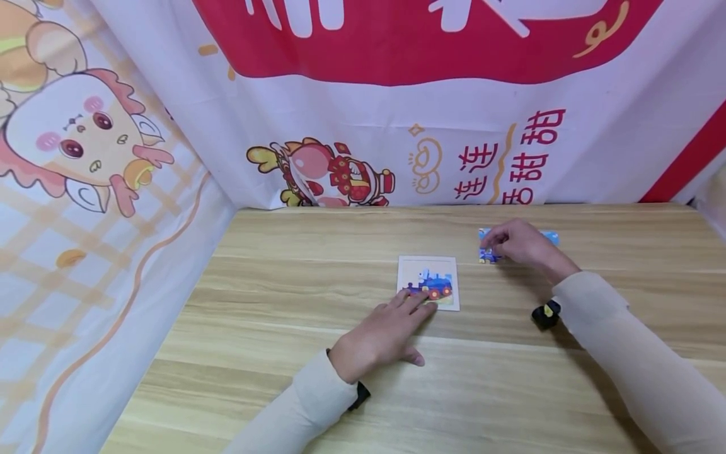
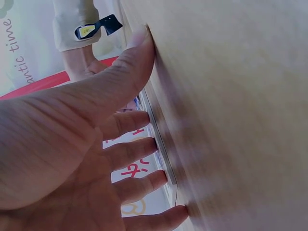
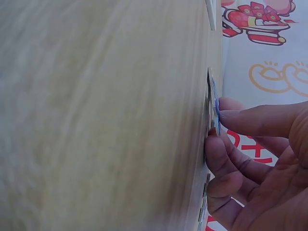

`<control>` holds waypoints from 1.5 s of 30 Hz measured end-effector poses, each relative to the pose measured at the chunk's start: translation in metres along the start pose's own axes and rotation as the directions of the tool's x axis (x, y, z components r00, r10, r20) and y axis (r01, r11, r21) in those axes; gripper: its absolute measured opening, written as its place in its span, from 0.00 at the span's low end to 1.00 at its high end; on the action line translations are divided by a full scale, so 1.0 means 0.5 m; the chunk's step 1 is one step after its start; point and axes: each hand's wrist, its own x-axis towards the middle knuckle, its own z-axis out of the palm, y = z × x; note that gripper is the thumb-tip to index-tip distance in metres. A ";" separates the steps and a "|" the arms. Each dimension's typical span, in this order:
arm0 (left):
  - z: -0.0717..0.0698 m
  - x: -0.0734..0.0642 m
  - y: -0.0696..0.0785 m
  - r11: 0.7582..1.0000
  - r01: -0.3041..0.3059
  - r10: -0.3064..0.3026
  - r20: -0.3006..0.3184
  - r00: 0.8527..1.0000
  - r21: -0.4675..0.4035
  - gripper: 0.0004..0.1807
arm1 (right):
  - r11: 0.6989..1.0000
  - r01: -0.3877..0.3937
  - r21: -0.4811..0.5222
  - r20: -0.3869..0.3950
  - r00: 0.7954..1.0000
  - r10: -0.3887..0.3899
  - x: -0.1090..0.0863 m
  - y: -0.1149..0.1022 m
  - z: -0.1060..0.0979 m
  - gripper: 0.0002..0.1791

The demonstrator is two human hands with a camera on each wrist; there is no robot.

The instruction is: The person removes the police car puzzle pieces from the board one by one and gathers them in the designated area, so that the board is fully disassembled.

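A square puzzle board with a white border lies on the table, showing a blue train with red wheels. My left hand rests its spread, straight fingertips on the board's near left part, with the thumb held apart. In the left wrist view, the fingers reach to the board's edge. Farther right, my right hand pinches a thin puzzle piece between thumb and fingers, tilted up from the tabletop. More blue puzzle pieces lie around and partly beneath this hand, so their layout is partly hidden.
The wood-grain table ends at a printed white cloth along the back. Another printed cloth hangs along the left side. Black wrist straps sit at both cuffs.
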 end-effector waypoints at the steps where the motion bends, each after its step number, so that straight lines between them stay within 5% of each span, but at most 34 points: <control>1: 0.000 0.000 0.000 1.000 -0.002 0.002 -0.003 1.000 0.004 0.52 | 1.000 -0.001 -0.003 0.000 1.000 0.001 -0.001 0.000 0.000 0.15; 45: 0.000 -0.002 0.001 1.000 0.008 -0.008 0.002 1.000 -0.030 0.52 | 1.000 0.020 -0.018 -0.013 1.000 -0.021 -0.005 0.007 0.006 0.16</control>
